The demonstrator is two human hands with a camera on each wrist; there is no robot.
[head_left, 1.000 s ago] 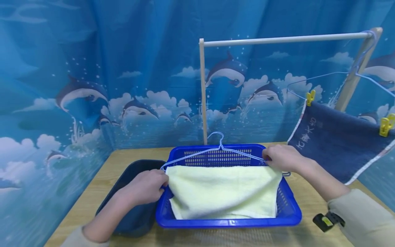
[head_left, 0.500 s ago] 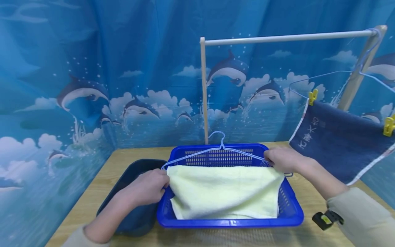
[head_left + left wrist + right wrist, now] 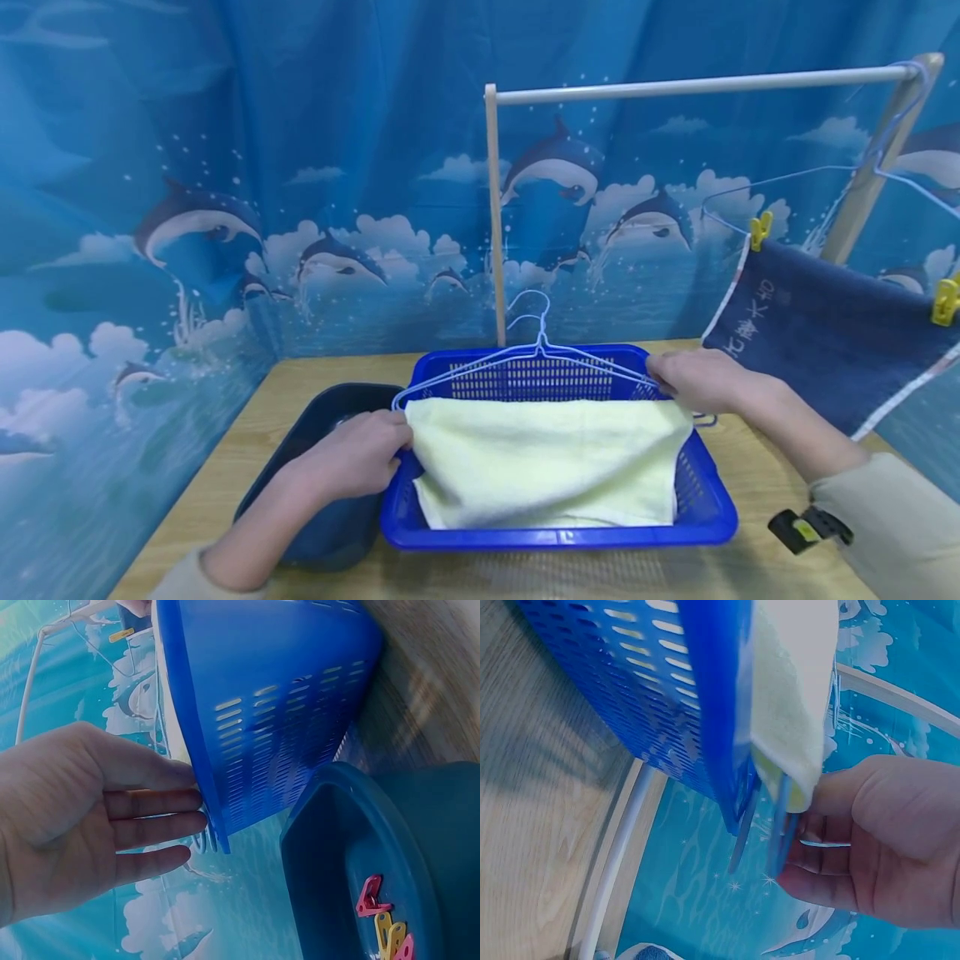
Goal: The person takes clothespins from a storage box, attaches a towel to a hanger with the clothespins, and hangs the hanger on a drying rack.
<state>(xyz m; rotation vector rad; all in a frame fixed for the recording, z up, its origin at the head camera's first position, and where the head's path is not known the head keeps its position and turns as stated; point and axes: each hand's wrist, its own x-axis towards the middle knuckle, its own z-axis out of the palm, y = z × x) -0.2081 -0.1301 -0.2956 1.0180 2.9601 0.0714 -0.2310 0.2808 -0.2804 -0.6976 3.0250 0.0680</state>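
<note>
- A blue curtain (image 3: 360,125) printed with dolphins, clouds and spray fills the background.
- A light wood-grain surface (image 3: 757,500) carries the things.
- A rack (image 3: 675,87) with a pale bar and wooden posts stands behind and to the right of the basket.
- The blue basket (image 3: 558,539), with slotted walls, sits at the middle of the surface.
- A dark blue cloth (image 3: 825,342) with white edging and pale writing hangs at the right, below the rack's own hanger (image 3: 877,167).
- A dark tub (image 3: 330,537) stands just left of the basket, partly behind the left forearm.
- The yellow towel (image 3: 547,462) is spread across the basket's opening, its lower edge by the near rim, an upper corner at each hand.
- Two pale blue wire hangers (image 3: 542,346) lie along the towel's upper edge, hooks pointing away.
- The right hand (image 3: 697,377) has its fingers curled on a hanger end, the thumb at the towel's corner.
- The left hand (image 3: 363,450) is at the opposite corner and hanger ends, fingers nearly straight with small gaps; whether they pinch anything, I cannot tell.
- Yellow clips (image 3: 761,230) pin the cloth; red and yellow pegs (image 3: 370,897) lie in the tub.
</note>
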